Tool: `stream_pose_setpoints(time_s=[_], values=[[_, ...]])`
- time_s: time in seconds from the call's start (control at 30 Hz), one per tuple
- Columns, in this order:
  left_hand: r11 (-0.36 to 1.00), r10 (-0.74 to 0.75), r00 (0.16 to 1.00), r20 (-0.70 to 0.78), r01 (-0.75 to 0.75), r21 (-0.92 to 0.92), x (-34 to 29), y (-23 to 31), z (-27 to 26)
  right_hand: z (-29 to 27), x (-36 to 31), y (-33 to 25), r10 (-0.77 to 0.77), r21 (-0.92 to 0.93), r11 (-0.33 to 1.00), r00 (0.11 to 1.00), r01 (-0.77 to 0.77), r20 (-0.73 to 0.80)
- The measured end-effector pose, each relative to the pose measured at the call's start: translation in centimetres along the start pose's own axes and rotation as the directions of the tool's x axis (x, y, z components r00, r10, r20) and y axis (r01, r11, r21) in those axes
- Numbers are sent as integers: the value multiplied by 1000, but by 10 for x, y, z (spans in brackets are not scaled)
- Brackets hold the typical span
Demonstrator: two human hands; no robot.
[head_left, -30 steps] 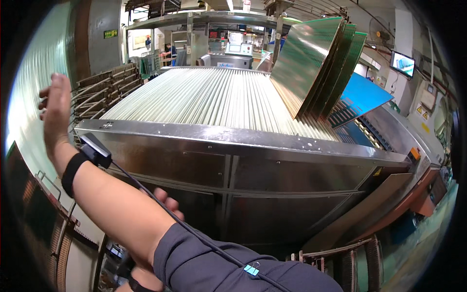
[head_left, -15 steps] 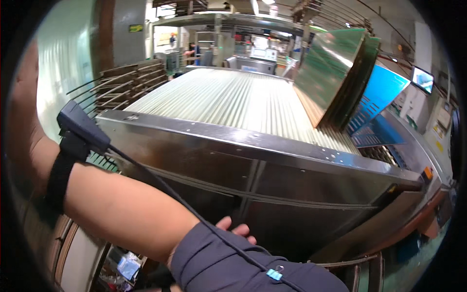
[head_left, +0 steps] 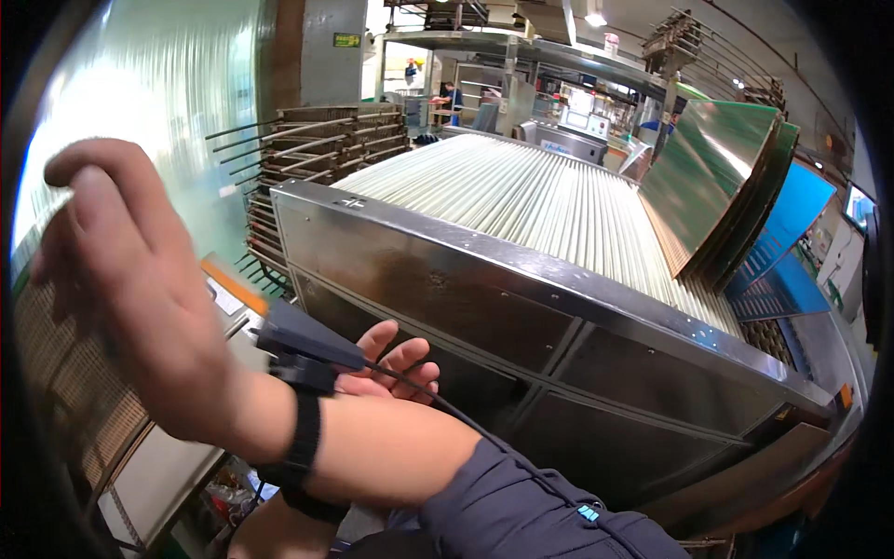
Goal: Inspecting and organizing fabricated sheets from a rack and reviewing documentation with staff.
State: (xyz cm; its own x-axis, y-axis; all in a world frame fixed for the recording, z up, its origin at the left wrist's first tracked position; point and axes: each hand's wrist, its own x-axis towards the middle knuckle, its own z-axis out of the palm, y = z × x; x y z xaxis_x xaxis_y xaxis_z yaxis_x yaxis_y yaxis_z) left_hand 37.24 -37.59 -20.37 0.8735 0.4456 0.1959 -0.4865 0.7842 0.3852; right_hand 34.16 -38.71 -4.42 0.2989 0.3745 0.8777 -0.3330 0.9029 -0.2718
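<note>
Off the near left corner of the metal-sided conveyor (head_left: 419,270), your right hand (head_left: 140,279) is raised, empty, fingers loosely bent and apart from the thumb; fingertips blurred. Black strap (head_left: 303,438) on that wrist, carrying a dark device (head_left: 303,337) with a cable. Your left hand (head_left: 400,363) shows beyond the right forearm, before the conveyor's near side: fingers parted, palm mostly hidden; contact with the cable, cannot tell.

Conveyor: pale ribbed bed (head_left: 521,210), green panels (head_left: 712,177) leaning upright near the right end, blue panel (head_left: 799,207) behind them. White cross mark (head_left: 352,203) on the rail by the near left corner; small yellow-and-black label (head_left: 784,411) toward the near right corner.

Past the far edge: console (head_left: 575,140) with blue lettering. Green sign (head_left: 346,40) on a grey column, yellowish characters, too small to read
</note>
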Motion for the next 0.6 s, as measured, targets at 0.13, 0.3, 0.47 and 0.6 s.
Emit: stream_pose_setpoints(time_s=[0.13,0.3,0.47,0.6], values=[[982,-188,982,26,188,-17,-30,-13,23,-32,-40,-18,185,298,927,969,-227,164],[982,11,960,280,42,-183,-34,33,6,-96,-77,-74,321,-290,903,947,-317,-37],[819,62,991,122,-120,561,-71,64,-32,-173,-23,-141,194,-886,464,977,-13,87],[146,25,895,445,-444,884,-116,125,23,-221,45,-239,-95,-999,-16,995,-30,-29]])
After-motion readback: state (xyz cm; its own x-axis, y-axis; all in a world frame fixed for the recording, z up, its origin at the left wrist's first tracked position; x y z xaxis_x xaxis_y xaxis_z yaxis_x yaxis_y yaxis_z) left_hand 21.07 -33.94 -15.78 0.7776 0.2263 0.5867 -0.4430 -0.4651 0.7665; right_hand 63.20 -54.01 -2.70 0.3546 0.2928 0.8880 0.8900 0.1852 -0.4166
